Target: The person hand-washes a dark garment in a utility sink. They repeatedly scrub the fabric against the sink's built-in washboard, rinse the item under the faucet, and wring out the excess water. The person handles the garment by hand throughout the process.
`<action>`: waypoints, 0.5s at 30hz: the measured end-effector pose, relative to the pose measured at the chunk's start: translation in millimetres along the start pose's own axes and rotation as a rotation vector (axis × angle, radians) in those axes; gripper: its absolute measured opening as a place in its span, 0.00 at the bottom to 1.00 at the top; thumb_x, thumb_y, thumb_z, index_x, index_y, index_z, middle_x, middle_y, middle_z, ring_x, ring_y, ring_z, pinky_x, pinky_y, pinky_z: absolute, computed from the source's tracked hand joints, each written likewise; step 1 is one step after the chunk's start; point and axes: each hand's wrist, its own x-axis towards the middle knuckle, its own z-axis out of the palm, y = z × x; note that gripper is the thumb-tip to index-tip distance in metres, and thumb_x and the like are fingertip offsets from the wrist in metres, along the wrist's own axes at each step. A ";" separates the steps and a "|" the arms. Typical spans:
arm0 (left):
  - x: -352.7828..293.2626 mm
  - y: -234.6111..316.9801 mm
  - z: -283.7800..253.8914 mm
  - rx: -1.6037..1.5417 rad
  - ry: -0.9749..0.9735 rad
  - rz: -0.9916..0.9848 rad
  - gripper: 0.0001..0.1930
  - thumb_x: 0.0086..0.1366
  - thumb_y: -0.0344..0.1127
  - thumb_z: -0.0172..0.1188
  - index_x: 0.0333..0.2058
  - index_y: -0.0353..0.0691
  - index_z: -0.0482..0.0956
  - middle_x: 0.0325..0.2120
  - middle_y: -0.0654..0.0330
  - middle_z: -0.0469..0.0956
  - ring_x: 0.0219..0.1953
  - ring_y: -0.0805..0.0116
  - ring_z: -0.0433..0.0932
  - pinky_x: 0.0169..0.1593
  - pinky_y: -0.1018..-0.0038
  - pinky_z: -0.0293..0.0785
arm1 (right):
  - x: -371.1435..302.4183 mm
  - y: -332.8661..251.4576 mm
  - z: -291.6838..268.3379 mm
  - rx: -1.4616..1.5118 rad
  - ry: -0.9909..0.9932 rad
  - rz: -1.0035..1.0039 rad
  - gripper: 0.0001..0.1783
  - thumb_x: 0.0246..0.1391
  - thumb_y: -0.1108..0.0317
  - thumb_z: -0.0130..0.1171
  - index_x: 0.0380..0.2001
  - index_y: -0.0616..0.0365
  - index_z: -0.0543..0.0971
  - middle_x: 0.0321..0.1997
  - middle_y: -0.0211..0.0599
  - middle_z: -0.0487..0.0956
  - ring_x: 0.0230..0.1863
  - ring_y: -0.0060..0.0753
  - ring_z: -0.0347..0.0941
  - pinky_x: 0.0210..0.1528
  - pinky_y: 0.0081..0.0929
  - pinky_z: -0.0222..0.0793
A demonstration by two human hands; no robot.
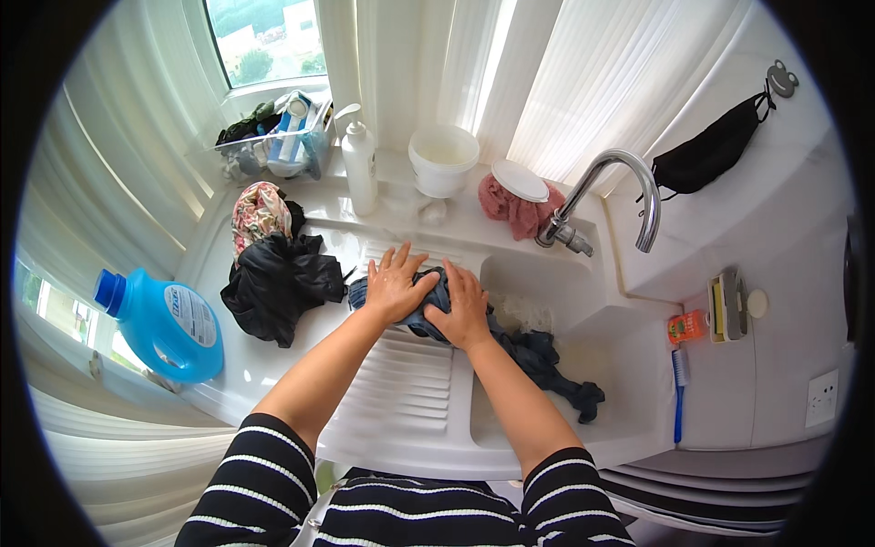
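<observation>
A wet dark blue garment [538, 362] is bunched on the ribbed washboard [406, 383] of the white sink, its tail hanging into the basin [620, 383]. My left hand [397, 286] lies on the bunched part, fingers stretched and spread, pressing down. Beside it, my right hand [465, 312] has its thumb and fingers around a fold of the same cloth. The part of the garment beneath both palms is hidden. Some suds [527, 313] show in the basin next to the cloth.
Left of the washboard lie a black garment [278, 290] and a floral cloth [260, 217]. A blue detergent jug [169, 324] stands farther left. Behind are a pump bottle [361, 169], a white tub [444, 159] and a pink cloth [510, 208]. The curved faucet [629, 157] overhangs the basin.
</observation>
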 end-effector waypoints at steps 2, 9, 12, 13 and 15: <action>-27.2 -1.8 -15.8 -0.117 -0.287 0.021 0.30 0.60 0.60 0.57 0.54 0.47 0.76 0.58 0.53 0.71 0.64 0.48 0.62 0.65 0.38 0.45 | -37.2 -24.9 -22.5 -0.030 -0.303 0.059 0.51 0.38 0.42 0.66 0.67 0.41 0.60 0.67 0.46 0.58 0.70 0.51 0.52 0.66 0.73 0.39; -94.9 -0.7 -12.9 -0.169 0.031 0.285 0.15 0.60 0.47 0.59 0.32 0.40 0.75 0.30 0.54 0.74 0.38 0.51 0.71 0.46 0.57 0.62 | -81.1 -17.4 -11.5 -0.053 -0.176 -0.359 0.38 0.34 0.43 0.67 0.51 0.43 0.72 0.51 0.45 0.69 0.57 0.47 0.63 0.55 0.52 0.55; -20.6 -5.4 0.4 -0.194 0.234 0.166 0.16 0.59 0.48 0.61 0.34 0.40 0.77 0.34 0.52 0.77 0.40 0.48 0.73 0.41 0.59 0.67 | -8.2 -17.1 -8.1 -0.163 0.073 -0.258 0.37 0.38 0.45 0.65 0.52 0.47 0.72 0.56 0.46 0.70 0.61 0.51 0.62 0.60 0.55 0.53; -1.8 -8.3 -0.6 -0.269 0.263 0.075 0.22 0.60 0.52 0.60 0.42 0.39 0.78 0.42 0.49 0.77 0.49 0.47 0.72 0.52 0.56 0.66 | 2.9 -22.4 -3.0 -0.221 0.188 -0.184 0.37 0.39 0.45 0.65 0.54 0.49 0.71 0.59 0.46 0.69 0.62 0.53 0.61 0.62 0.57 0.51; 3.7 -29.1 5.3 -0.083 0.081 0.039 0.28 0.61 0.58 0.57 0.50 0.39 0.76 0.50 0.47 0.74 0.57 0.45 0.68 0.59 0.49 0.59 | -3.3 -27.1 -5.7 -0.047 -0.133 -0.044 0.40 0.40 0.44 0.65 0.58 0.47 0.69 0.64 0.48 0.64 0.66 0.54 0.57 0.65 0.60 0.47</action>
